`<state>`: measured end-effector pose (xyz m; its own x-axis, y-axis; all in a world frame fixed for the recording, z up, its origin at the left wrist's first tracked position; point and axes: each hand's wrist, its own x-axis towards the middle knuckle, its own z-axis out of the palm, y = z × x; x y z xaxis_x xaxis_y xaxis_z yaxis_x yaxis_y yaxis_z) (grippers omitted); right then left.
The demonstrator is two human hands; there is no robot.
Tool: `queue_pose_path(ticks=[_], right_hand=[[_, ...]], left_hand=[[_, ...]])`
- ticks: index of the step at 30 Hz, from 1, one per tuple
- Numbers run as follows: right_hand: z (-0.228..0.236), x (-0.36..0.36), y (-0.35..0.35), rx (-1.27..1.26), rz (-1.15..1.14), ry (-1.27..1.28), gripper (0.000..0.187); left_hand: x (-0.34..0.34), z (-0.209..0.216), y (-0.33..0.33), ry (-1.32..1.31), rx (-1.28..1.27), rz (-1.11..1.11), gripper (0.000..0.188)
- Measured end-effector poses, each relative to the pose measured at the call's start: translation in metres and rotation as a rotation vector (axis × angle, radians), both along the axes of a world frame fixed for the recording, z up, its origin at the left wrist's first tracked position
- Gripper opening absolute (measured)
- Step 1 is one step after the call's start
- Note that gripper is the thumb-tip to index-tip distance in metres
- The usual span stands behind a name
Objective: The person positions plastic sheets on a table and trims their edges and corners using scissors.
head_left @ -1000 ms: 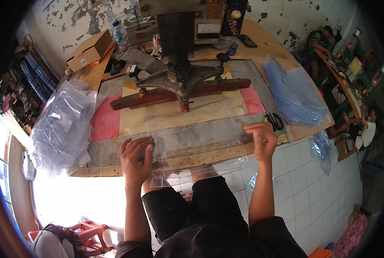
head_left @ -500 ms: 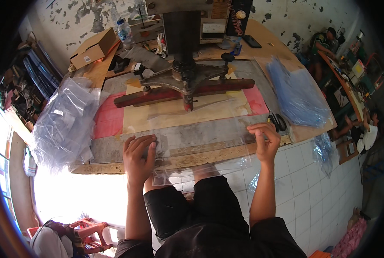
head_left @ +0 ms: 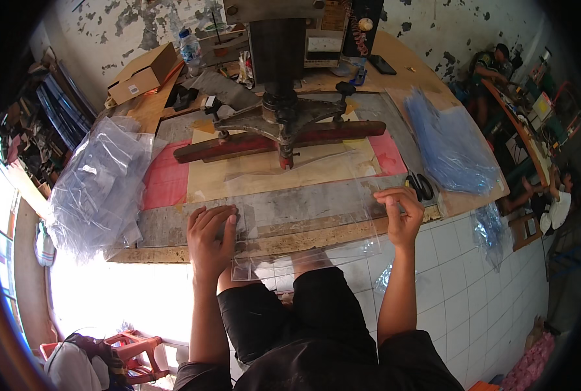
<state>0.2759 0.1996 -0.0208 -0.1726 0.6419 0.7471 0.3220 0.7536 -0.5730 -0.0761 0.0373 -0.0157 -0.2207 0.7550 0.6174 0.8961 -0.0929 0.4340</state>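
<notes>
While the left hand is being rested palm down at the near edge of the counter, its fingers are being held together and lightly bent, thumb apart, with nothing seen in its grasp. Opposite it, the right hand is being held with fingers curled toward the thumb and little gap showing; whether an edge is being pinched cannot be told. Between the hands a clear plastic sheet is being spread, apparently squared and steadied from both sides, its near end hanging over toward the lap. It is looking thin, colourless and glossy, betrayed mainly by glints and faint creases. Beyond the hands, its far part is lying over a yellow sheet, before a press bar. Just past the right hand, scissors are lying, presumably within easy reach; outward of the left hand, a clear plastic heap is being stacked apart, probably out of the way.
</notes>
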Motion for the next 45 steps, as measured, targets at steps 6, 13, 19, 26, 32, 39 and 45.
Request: queue_pose_path(ticks=[6, 13, 19, 26, 32, 39, 45], right_hand=[[0.001, 0.0, -0.001, -0.027, -0.001, -0.002, 0.023], [0.002, 0.0, -0.002, -0.07, 0.004, -0.019, 0.023], [0.0, 0.001, 0.006, -0.089, 0.041, -0.081, 0.018], [0.0, -0.005, 0.019, -0.333, 0.105, -0.121, 0.053], [-0.004, -0.015, 0.059, -0.477, 0.075, -0.246, 0.06], [0.005, -0.039, 0.081, -0.569, 0.033, -0.329, 0.054], [-0.01, -0.036, 0.093, -0.507, -0.017, -0.254, 0.036]], left_hand=[[0.0, 0.0, -0.002, 0.005, 0.002, -0.003, 0.011], [0.0, -0.004, -0.001, -0.027, 0.034, 0.006, 0.012], [-0.002, -0.004, -0.003, -0.023, 0.063, -0.007, 0.013], [-0.006, -0.011, -0.002, -0.033, 0.078, 0.014, 0.018], [-0.007, -0.01, -0.003, -0.028, 0.068, 0.009, 0.021], [-0.012, -0.016, -0.004, -0.038, 0.084, 0.034, 0.023], [-0.009, -0.012, -0.003, -0.033, 0.084, 0.042, 0.024]])
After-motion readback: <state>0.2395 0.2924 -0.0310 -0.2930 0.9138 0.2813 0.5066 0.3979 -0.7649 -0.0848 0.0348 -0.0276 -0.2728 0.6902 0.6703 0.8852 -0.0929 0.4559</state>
